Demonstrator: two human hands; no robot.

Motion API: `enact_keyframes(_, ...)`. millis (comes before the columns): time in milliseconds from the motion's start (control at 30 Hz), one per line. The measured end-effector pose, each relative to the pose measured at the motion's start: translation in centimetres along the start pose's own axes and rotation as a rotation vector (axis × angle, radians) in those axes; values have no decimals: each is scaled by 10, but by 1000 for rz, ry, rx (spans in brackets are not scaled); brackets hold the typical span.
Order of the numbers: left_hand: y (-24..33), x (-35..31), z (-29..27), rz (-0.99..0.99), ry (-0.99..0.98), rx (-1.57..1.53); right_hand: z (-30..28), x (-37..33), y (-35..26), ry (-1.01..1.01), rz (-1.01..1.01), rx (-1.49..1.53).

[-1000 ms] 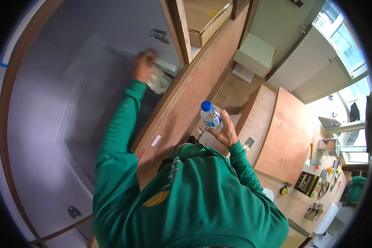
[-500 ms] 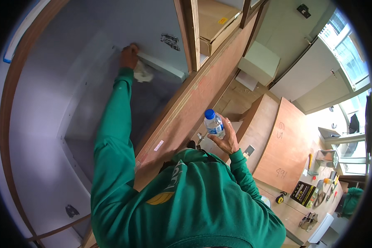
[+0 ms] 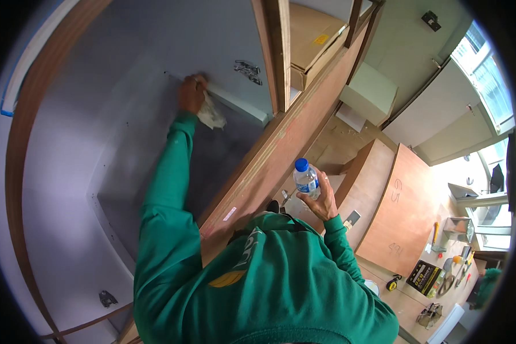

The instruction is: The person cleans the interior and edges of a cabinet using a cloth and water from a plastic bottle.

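Observation:
My left hand (image 3: 192, 93) is closed on a whitish crumpled cloth (image 3: 214, 118) deep inside a pale-lined cabinet (image 3: 51, 189). It rests by the end of a narrow white strip (image 3: 238, 105) along the inner corner. The cloth hangs down from the fingers. In front of my body, outside the cabinet, my right hand (image 3: 323, 200) grips a clear plastic bottle (image 3: 307, 182) with a blue cap. The bottle stands nearly upright, its cap on.
Metal hinges (image 3: 248, 72) sit on the cabinet's inside walls. A wooden panel edge (image 3: 252, 178) runs between my arms. A cardboard box (image 3: 315, 37) fills an upper compartment. To the right, a workbench carries a plywood sheet (image 3: 398, 212), a tape measure (image 3: 393, 282), a black box (image 3: 424, 278) and a hammer (image 3: 436, 235).
The whole view has shifted slightly, so the scene sits lower and further right. The cloth under my left hand hangs a little differently. My right hand still grips the bottle.

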State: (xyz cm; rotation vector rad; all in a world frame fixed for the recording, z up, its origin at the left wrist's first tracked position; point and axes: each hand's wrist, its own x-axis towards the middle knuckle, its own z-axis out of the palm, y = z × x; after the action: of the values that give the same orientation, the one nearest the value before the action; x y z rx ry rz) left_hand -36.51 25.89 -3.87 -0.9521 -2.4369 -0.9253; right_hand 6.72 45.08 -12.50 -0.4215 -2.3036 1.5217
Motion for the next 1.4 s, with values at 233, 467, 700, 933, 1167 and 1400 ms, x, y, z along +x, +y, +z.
enact_keyframes(233,7,-9,9,218,50,27,5,27,-7,-52,-68,-8)
enact_keyframes(467,-19,18,-3,2,-42,-6,20,43,-10,-41,-85,-18)
enact_keyframes(700,20,-12,9,150,-10,-273,25,48,-4,8,-35,-42)
enact_keyframes(933,-98,56,0,7,60,111,14,50,-1,110,55,17)
enact_keyframes(1167,-164,118,-21,-246,41,260,12,46,4,95,74,-20)
enact_keyframes(1400,-167,89,-4,64,44,327,19,37,14,128,88,1)
